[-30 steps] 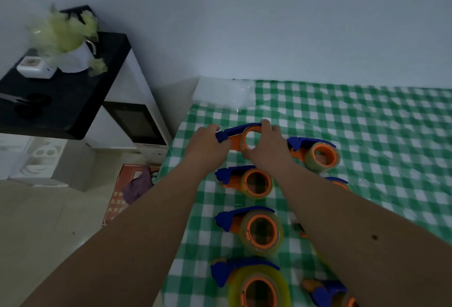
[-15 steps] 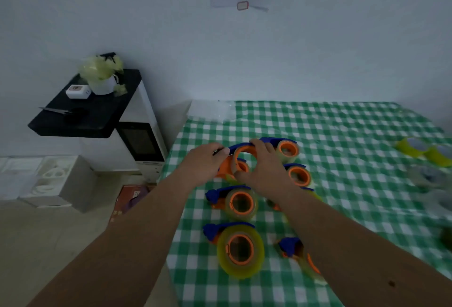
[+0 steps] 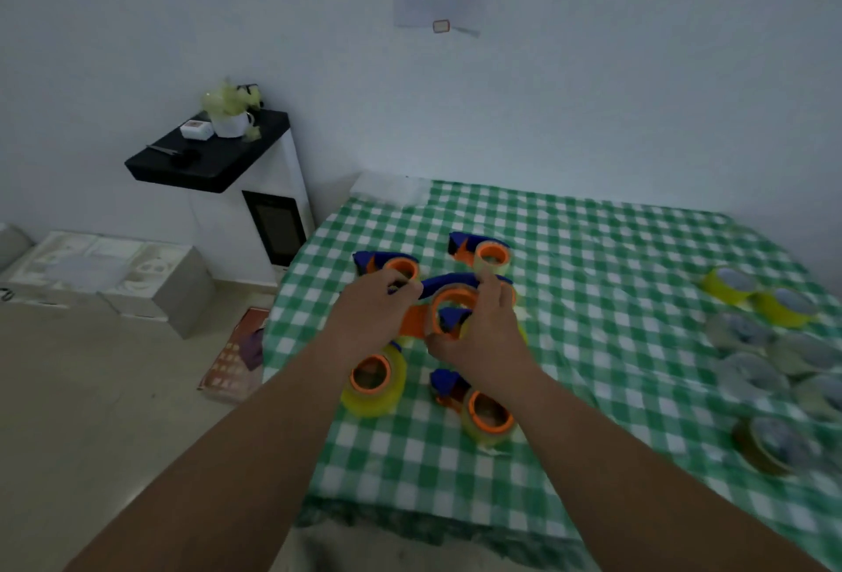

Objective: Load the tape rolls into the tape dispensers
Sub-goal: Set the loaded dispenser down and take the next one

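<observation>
A: Both hands are on one orange-and-blue dispenser. Why two?

B: Its hub looks bare, so I judge it is an empty one being carried over. The left hand is closed around the blue handle end, and the right hand has fingers curled round the orange hub ring. Held at both ends, it stays level above the green checked counter.

A: And the others underneath?

B: Loaded dispensers lie grouped at the left of the counter: one at the far side, one just beside the left hand, one near the front edge with a thick yellowish roll, another beside it. Grouping them likely keeps the finished ones apart.

A: Where are the tape rolls?

B: Well apart, at the right: two yellow rolls and a cluster of clear rolls, blurred. My guess is the dispenser heads there.
</observation>
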